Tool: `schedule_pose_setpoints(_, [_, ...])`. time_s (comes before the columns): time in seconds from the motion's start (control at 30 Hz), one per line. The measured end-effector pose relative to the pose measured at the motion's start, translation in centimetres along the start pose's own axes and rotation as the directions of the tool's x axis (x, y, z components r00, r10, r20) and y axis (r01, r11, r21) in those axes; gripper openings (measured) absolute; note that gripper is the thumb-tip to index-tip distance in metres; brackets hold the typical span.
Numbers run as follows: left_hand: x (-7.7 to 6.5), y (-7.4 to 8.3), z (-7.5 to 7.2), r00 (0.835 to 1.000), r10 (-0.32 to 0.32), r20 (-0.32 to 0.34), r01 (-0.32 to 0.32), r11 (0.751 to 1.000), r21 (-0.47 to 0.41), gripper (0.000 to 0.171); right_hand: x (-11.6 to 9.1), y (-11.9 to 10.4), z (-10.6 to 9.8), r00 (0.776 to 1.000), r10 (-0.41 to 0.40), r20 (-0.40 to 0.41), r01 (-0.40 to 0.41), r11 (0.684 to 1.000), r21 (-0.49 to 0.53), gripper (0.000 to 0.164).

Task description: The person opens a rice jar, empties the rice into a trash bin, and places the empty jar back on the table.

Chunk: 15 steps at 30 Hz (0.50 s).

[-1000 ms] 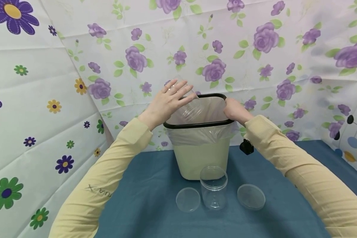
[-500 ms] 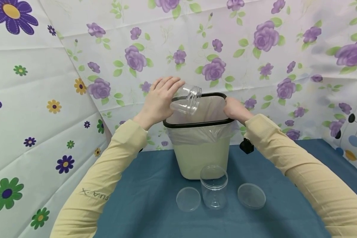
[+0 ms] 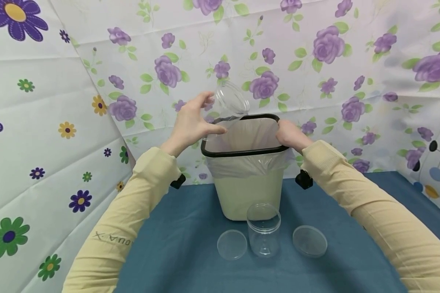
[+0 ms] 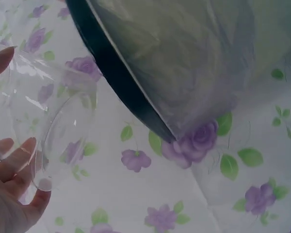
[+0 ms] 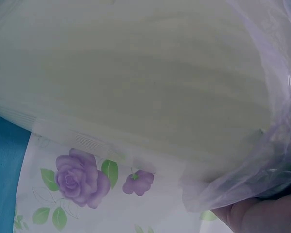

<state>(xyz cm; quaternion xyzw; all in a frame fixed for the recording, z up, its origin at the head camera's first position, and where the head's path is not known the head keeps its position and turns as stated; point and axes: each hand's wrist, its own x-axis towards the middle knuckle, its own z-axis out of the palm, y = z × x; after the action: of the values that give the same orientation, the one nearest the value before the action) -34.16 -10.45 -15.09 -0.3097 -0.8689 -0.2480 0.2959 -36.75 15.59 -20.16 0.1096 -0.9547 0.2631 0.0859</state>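
A clear plastic jar (image 3: 232,101) is held by my left hand (image 3: 189,124), thumb on its near side and fingers on its far side. Tilted with its mouth toward the upper right, the lidless jar hangs over the left rim of a pale green trash bin (image 3: 249,193). The left wrist view shows the fingertips (image 4: 26,150) around the see-through jar (image 4: 70,114), beside the bin's dark rim (image 4: 121,80). My right hand (image 3: 292,135) grips the bin's right rim over the liner bag (image 3: 254,166); in the right wrist view only some fingers (image 5: 266,213) show.
A second clear jar (image 3: 264,234) stands upright in front of the bin on the blue cloth (image 3: 183,248). One round clear lid (image 3: 232,245) lies to its left, another lid (image 3: 309,241) to its right. Flowered sheets (image 3: 139,49) hang behind and at both sides.
My left hand has drawn back to the left and turned, so the jar's mouth has swung from downward into the bin to sideways and up. The right hand has stayed on the rim.
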Motion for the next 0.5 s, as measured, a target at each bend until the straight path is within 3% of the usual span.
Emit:
schedule_pose_setpoints(0.1, [-0.14, 0.12, -0.14, 0.994, -0.1, 0.035, 0.103, 0.991, -0.091, 0.087, 0.0, 0.04, 0.0, 1.0, 0.003, 0.001, -0.003, 1.0, 0.006, 0.032])
schedule_pose_setpoints(0.2, [-0.41, 0.2, -0.18, 0.985, -0.157, 0.071, 0.166, 0.975, -0.146, 0.085, -0.02, 0.01, 0.01, 1.0, -0.001, 0.001, 0.001, 1.0, 0.001, 0.031])
schedule_pose_setpoints(0.5, [-0.97, 0.1, -0.02, 0.962, -0.246, 0.121, 0.268, 0.936, -0.227, 0.081, -0.12, -0.17, -0.08, 1.0, -0.01, 0.001, 0.01, 1.0, -0.021, 0.031])
